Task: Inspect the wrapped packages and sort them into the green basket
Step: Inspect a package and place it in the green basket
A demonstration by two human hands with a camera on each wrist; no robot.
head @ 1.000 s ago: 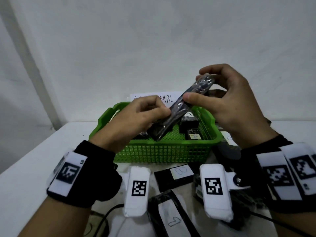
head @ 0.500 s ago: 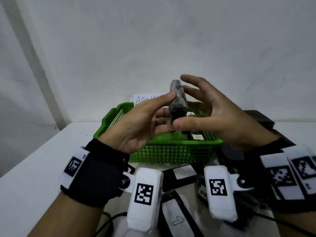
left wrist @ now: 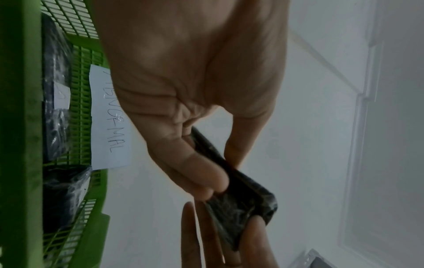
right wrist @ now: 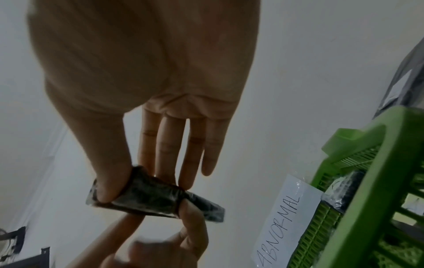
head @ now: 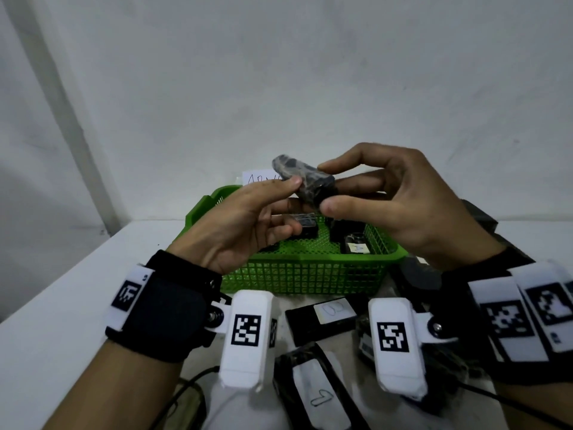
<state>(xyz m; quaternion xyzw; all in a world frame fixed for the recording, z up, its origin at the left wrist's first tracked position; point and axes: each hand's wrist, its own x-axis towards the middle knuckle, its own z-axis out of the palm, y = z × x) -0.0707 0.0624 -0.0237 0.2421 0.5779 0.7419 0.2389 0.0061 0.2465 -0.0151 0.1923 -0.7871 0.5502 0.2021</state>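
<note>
Holding one dark wrapped package between them, both hands hover above the green basket, over its far half. The left hand pinches the package's far end with its thumb on top and fingers curled beneath; the right hand pinches the near end between thumb and forefinger, its other fingers stretched out fairly straight. The package lies tilted, its far end higher, clear of the basket rim.

Inside the basket lie more plastic-wrapped dark packages; one near the right wall carries a small white label, another sits under the left hand's fingers. Behind the basket's far wall stands a white paper sign reading ABNORMAL.

On the near side of the basket, on the white table, rest further dark packages: one with a white label just in front of the basket wall, and another nearer the person, its label marked 7. More dark items crowd beside the basket's right wall, too shadowed to identify.
</note>
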